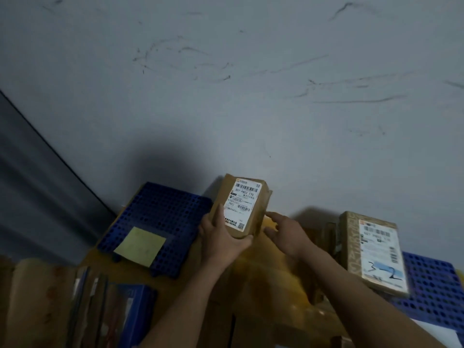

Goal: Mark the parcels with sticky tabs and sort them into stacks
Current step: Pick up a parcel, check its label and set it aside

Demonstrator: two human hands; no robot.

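one held parcel point(242, 205) up in yr left hand point(221, 237) – looks light, stiff

yr left hand grips the held parcel at its lower left corner: thumb laid over the front, fingers curled under the bottom edge. it's clear of every surface, tilted w/ its white label point(247, 192) facing you, in front of the grey scuffed wall point(226, 84). yr right hand point(288, 234) is spread, fingers straight, holding nothing. its index tip sits at the parcel's right edge – touching or just off, can't tell.

handling, my guess: one hand carries it by a corner w/o sag, so prob light and fairly rigid. the brown kraft-paper wrap is creased and a bit puffy on the right side, so maybe soft padding over a boxy core. matte paper shd grip well, the smooth label less so. take it by the long edges, not across the label, and keep a bare brown patch free for the tab.

yellow sticky note point(140, 246), square and flat, lies on the blue plastic pallet point(163, 209) at left, a stiff grid full of holes. second parcel point(376, 252), printed tan wrap w/ a label and "3-2" handwritten, rests at right, partly on another blue pallet point(434, 285). blurred yellow-brown stuff lies below yr hands; can't tell what.
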